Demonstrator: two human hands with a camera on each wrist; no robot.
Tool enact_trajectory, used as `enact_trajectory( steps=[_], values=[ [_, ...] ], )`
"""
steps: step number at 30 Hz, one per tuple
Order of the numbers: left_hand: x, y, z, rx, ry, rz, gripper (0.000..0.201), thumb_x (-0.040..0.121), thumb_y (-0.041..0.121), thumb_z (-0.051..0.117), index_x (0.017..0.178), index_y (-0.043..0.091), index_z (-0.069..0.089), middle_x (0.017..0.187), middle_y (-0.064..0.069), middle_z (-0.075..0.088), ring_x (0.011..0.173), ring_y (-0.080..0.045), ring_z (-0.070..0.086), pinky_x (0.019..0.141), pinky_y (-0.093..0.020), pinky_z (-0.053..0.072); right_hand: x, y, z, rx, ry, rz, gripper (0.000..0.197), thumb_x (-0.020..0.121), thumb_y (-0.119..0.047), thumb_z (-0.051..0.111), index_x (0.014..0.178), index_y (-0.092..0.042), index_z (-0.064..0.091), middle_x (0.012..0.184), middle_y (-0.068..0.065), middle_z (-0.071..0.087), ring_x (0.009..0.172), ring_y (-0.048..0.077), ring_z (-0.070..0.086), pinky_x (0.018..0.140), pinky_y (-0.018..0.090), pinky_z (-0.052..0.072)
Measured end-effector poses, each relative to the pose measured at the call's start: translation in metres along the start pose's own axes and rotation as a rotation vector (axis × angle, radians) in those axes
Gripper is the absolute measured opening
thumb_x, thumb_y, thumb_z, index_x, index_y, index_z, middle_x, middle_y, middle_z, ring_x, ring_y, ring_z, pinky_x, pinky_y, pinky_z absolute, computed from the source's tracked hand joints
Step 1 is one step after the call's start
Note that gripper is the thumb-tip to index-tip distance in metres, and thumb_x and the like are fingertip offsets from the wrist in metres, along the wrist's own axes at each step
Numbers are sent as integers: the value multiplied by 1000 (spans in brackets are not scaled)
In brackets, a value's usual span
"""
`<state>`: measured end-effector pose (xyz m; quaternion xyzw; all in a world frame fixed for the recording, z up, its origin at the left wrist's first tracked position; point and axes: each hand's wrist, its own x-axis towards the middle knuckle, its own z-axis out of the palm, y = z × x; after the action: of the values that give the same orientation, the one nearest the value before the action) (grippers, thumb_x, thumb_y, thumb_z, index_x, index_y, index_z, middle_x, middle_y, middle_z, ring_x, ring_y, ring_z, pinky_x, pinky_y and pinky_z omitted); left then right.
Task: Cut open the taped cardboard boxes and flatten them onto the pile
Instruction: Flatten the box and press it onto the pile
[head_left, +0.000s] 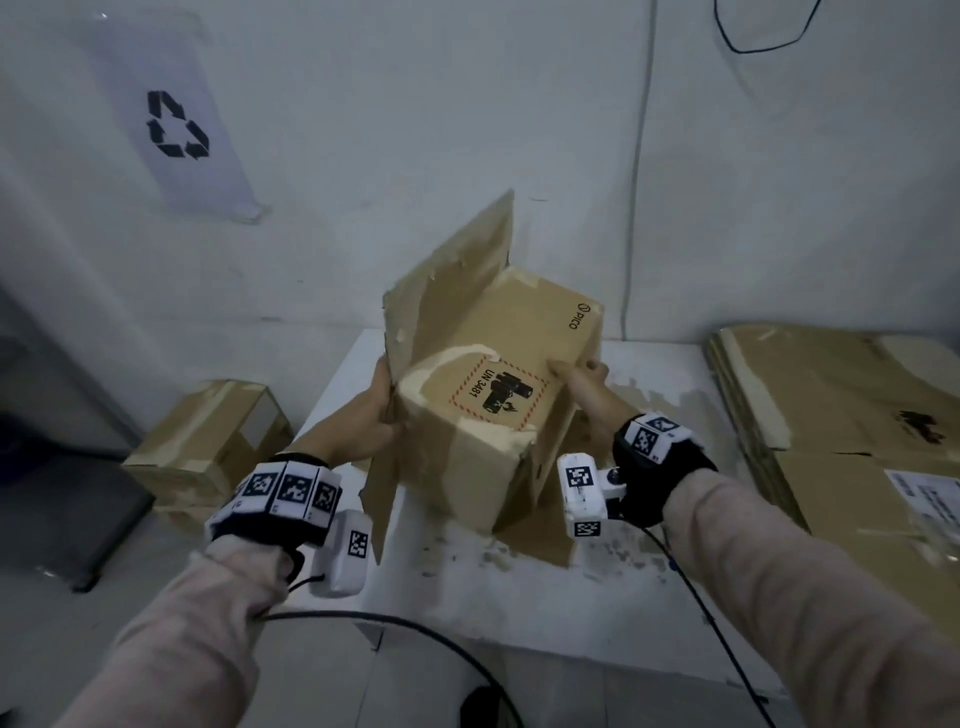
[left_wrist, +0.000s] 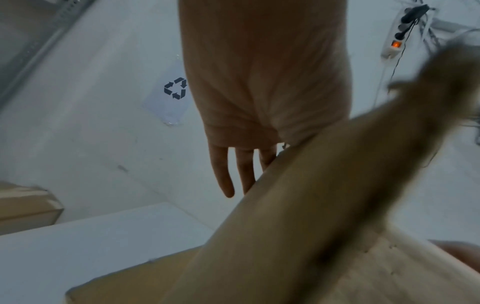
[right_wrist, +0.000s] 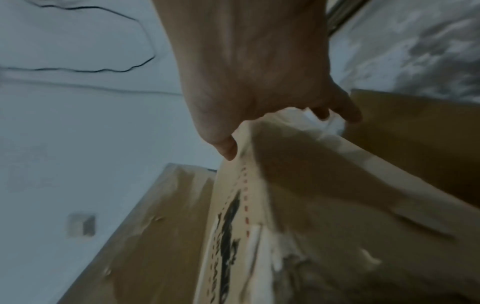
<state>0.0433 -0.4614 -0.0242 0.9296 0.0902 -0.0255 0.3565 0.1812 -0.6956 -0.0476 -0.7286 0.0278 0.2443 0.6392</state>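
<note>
On the far left wall hangs a white sheet w/ a black recycling symbol (head_left: 179, 124). Below it, left of the white worktop (head_left: 519, 597), sits a still-taped brown cardboard box (head_left: 208, 447) – not yet cut, by the look of it.

Next the left hand (head_left: 371, 415): in the left wrist view its fingers (left_wrist: 223, 174) lie fairly straight along the tall raised flap (head_left: 452, 291), while the head view shows the thumb side closing on the flap's lower edge. So its grip looks like a light pinch on the flap, though the thumb itself is hard to see.

Centre: the brown cardboard box w/ the red-dashed UN 3481 label (head_left: 498, 395) is held tilted over the worktop, one end open, flaps splayed, lower flaps touching the worktop. Torn tape remains along its edges.

The right hand (head_left: 584, 379) grips the box's right top edge – thumb (right_wrist: 226, 148) on the labelled face, fingers curled over into the side, per the right wrist view.

Far right: the pile of flattened brown cardboard sheets (head_left: 841, 415), apart from the held box.

Step in hand, I'd say: collapsing this opened box. Next move prob. calls for checking that the other end's tape is cut, pushing opposite corners together so the walls fold flat, then carrying it rightward onto the pile.
</note>
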Motion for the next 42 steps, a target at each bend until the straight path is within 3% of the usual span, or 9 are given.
enact_trajectory(
  steps=[4,7,14,17,21,28,30,39,42],
  values=[
    [5,2,-5,-84,175,47,77,88,25,66,144,29,12,118,6,50,100,-15,57,72,-13,44,45,41,-2,125,-78,116,140,25,-84,72,142,-18,32,133,9,52,118,31,51,90,48,49],
    [5,5,-10,-166,272,98,80,82,30,71,143,23,20,132,5,42,116,-14,49,79,-12,45,21,27,-1,160,-102,121,116,46,-73,76,140,-18,34,128,10,55,109,31,56,65,38,51],
    [4,16,6,-316,447,85,114,68,62,72,150,34,-2,155,3,20,141,-15,28,112,-49,33,23,33,-15,150,-99,174,126,41,-84,69,148,-35,23,150,10,32,125,43,44,97,56,44],
    [1,25,19,-328,474,77,108,77,41,75,152,20,1,154,0,16,142,-14,21,117,-41,24,15,33,-17,160,-133,152,70,76,-48,71,136,-21,47,129,13,55,101,35,62,89,45,52],
    [6,32,28,-259,503,55,97,74,36,79,145,12,17,144,-3,30,133,-18,34,112,-40,33,19,17,-18,146,38,53,30,82,-22,70,105,-4,62,83,9,60,65,20,57,63,30,48],
    [9,41,45,-70,514,113,127,57,67,74,150,29,-4,146,-13,22,136,-25,24,110,-38,23,22,21,-3,70,-99,155,84,73,-59,67,139,-14,39,133,14,52,116,36,52,97,47,46],
    [7,39,55,47,499,148,120,49,80,61,144,46,-6,143,-14,23,132,-27,24,109,-46,25,18,32,2,134,-160,194,73,79,-60,62,135,-20,38,132,19,50,112,39,53,92,49,49],
    [10,36,69,461,336,-22,123,42,99,40,142,28,26,154,-14,14,144,-35,11,115,-57,11,28,52,-8,355,-3,85,78,45,-40,93,111,-9,66,107,11,71,97,29,68,91,48,53],
    [14,41,76,564,257,-37,123,49,93,47,145,22,21,156,-15,9,144,-37,5,116,-55,12,9,28,-24,422,125,-56,51,73,-12,79,119,-4,58,112,13,68,97,30,67,87,46,54]
  ],
)
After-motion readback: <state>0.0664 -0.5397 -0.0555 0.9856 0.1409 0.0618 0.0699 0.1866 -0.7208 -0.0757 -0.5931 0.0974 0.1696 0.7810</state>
